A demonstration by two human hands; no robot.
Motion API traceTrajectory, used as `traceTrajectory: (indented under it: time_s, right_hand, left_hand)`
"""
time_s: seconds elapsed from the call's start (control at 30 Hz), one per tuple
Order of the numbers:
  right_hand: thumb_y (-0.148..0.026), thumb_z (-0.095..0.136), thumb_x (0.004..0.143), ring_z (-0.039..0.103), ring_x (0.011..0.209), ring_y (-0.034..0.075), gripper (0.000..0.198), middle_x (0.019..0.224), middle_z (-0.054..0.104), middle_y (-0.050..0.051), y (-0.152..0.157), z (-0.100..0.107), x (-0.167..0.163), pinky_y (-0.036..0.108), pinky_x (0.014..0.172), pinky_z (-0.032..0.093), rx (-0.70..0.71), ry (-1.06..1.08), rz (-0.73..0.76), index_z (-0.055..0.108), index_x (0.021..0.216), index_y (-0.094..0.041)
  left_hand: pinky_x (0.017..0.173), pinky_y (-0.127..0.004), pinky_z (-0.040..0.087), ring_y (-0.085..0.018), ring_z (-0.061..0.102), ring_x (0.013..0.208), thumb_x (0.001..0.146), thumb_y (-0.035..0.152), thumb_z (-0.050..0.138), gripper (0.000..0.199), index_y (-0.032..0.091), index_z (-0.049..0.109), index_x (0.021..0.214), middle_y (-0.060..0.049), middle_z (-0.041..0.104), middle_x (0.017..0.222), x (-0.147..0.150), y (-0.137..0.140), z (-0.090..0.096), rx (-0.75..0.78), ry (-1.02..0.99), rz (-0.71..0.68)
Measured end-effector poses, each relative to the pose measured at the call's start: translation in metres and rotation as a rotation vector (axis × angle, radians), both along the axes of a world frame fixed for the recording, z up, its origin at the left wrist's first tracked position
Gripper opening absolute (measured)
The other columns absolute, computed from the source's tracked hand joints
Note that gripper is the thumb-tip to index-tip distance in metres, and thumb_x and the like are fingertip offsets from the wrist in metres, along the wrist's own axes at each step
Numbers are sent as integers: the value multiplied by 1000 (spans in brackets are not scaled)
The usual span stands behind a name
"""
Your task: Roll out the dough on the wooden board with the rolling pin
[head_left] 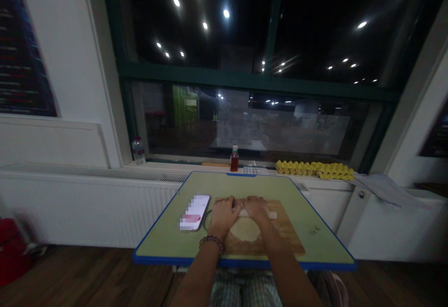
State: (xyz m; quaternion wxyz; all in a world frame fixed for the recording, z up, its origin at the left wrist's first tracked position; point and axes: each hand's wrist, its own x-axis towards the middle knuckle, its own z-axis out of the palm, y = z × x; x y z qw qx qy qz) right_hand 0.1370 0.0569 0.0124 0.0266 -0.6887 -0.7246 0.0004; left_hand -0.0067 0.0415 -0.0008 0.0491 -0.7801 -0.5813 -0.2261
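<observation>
A flat round of dough (245,230) lies on a wooden board (287,230) near the front of the desk. Across its far edge rests a light rolling pin (273,215), mostly covered by my hands; its right end shows. My left hand (224,213), with a beaded bracelet at the wrist, is closed over the left part of the pin. Beside it, my right hand (257,206) is curled over the pin further right. The fingertips of both hands are partly hidden and blurred.
A lit phone (196,212) lies left of the board, a dark cable beside it. The green desk (210,183) has a blue rim. On the sill behind stand a red-filled bottle (234,160), yellow egg trays (315,170) and a water bottle (138,150).
</observation>
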Motion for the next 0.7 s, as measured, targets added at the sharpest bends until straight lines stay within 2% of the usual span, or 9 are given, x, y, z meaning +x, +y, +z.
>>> traceTrajectory:
  time_s: [0.37,0.7]
  right_hand:
    - [-28,34,96,59,118,27,40,124,66,11,-6,9,-3,43,97,42,0,-16,35,68,117,-22]
    - [-21,36,95,59,116,26,39,124,66,10,-4,2,0,42,97,41,32,-74,132,69,115,-24]
  left_hand:
    - [86,-34,43,-23,67,90,96,38,44,29,18,64,96,-9,74,93,0,-1,2,-17,-5,1]
    - [85,-34,43,-24,67,92,95,39,44,29,18,64,95,-9,74,93,0,0,1,-8,-10,6]
